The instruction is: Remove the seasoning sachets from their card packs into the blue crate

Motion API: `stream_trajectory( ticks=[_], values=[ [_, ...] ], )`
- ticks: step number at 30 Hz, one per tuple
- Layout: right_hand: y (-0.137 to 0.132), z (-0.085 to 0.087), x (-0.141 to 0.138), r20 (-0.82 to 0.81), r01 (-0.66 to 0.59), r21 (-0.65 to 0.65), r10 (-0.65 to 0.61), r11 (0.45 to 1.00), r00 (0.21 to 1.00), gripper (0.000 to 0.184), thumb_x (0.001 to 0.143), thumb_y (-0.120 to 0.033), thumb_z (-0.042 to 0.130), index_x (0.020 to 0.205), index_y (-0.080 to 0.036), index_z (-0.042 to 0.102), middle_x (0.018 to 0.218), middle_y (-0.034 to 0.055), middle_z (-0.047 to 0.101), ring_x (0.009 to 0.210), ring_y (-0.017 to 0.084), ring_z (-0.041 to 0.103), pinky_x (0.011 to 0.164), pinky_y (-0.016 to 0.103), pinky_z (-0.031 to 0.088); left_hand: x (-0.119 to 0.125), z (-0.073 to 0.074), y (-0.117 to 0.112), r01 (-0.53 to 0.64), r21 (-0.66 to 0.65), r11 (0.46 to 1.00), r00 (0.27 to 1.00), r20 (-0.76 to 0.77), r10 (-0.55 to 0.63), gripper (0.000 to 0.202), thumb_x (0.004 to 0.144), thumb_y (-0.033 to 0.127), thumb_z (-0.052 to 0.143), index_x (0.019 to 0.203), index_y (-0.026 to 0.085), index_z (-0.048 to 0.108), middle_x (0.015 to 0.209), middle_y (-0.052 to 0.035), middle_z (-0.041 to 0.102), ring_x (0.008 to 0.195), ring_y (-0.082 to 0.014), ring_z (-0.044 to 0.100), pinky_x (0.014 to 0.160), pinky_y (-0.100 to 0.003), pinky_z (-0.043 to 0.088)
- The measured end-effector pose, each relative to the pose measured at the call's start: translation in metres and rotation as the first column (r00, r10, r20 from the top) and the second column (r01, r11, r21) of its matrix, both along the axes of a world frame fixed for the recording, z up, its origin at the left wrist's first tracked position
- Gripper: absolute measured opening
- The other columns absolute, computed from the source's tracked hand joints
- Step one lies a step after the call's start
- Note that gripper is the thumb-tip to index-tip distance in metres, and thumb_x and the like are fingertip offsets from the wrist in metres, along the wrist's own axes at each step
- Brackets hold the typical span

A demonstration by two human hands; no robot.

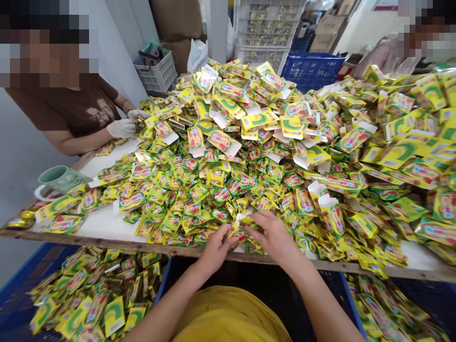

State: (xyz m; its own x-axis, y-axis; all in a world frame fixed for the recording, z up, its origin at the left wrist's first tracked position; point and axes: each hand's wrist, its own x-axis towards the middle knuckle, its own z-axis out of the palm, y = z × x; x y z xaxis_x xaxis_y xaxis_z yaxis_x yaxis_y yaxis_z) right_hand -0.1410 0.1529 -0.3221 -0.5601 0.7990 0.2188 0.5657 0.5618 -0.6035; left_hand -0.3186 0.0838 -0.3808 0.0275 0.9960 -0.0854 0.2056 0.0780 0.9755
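At the table's front edge, my left hand (216, 247) grips a small yellow and green carton (237, 232) between thumb and fingers. The carton's white end flap stands open and points away from me. My right hand (276, 237) is curled at the carton's right side, its fingertips pinching near the open end. Whether a packet is also between those fingertips is hidden. Small green and yellow candy packets (192, 209) lie heaped just beyond both hands. More cartons with open white flaps (223, 140) are piled above the packets.
A green mug (60, 179) stands at the table's left end. Blue crates of filled cartons (92, 294) sit below the wooden edge (117, 244). A co-worker's gloved hands (123, 127) work at the left; another person is at the far right. White crates (265, 28) are stacked behind.
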Motion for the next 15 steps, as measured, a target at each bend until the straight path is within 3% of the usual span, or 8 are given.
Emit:
stream_trajectory(
  ticks=[2, 4, 9, 15],
  values=[
    [-0.001, 0.009, -0.003, 0.092, -0.136, -0.036, 0.139, 0.990, 0.986, 0.012, 0.083, -0.015, 0.062, 0.092, -0.021, 0.068, 0.087, 0.0053, 0.065, 0.084, 0.020, 0.061, 0.073, 0.029, 0.047, 0.002, 0.003, -0.002, 0.036, 0.007, 0.999, 0.999, 0.039, -0.036, 0.020, 0.086, 0.036, 0.057, 0.091, 0.017, 0.058, 0.081, 0.0001, 0.053, 0.076, -0.0155, 0.046, 0.069, -0.025, 0.035],
    [-0.002, 0.015, -0.009, 0.115, -0.184, -0.053, 0.189, 0.982, 0.975, 0.016, 0.082, -0.013, 0.063, 0.096, -0.021, 0.067, 0.088, 0.0046, 0.066, 0.085, 0.020, 0.062, 0.074, 0.029, 0.047, 0.006, 0.005, -0.002, 0.069, 0.009, 0.998, 0.989, 0.130, -0.070, 0.022, 0.084, 0.035, 0.060, 0.097, 0.017, 0.059, 0.087, -0.0012, 0.056, 0.081, -0.0166, 0.048, 0.074, -0.025, 0.037],
    [-0.009, 0.001, -0.021, 0.095, -0.069, 0.082, 0.061, 0.994, 0.994, 0.019, 0.089, -0.018, 0.058, 0.107, -0.019, 0.061, 0.096, 0.0074, 0.065, 0.086, 0.021, 0.062, 0.074, 0.032, 0.050, 0.012, 0.002, 0.003, 0.052, -0.032, 0.998, 0.927, 0.374, -0.036, 0.026, 0.080, 0.035, 0.066, 0.097, 0.016, 0.058, 0.085, -0.0008, 0.056, 0.082, -0.0163, 0.049, 0.074, -0.025, 0.039],
    [-0.009, -0.015, -0.021, 0.025, -0.147, 0.284, 0.146, 0.947, 0.989, 0.023, 0.094, -0.021, 0.050, 0.114, -0.018, 0.060, 0.102, 0.0107, 0.063, 0.096, 0.023, 0.059, 0.084, 0.038, 0.051, 0.009, 0.001, 0.003, 0.003, -0.062, 0.998, 0.916, 0.401, 0.022, 0.025, 0.080, 0.035, 0.065, 0.095, 0.017, 0.058, 0.087, -0.0009, 0.057, 0.084, -0.0161, 0.049, 0.078, -0.027, 0.039]
  ],
)
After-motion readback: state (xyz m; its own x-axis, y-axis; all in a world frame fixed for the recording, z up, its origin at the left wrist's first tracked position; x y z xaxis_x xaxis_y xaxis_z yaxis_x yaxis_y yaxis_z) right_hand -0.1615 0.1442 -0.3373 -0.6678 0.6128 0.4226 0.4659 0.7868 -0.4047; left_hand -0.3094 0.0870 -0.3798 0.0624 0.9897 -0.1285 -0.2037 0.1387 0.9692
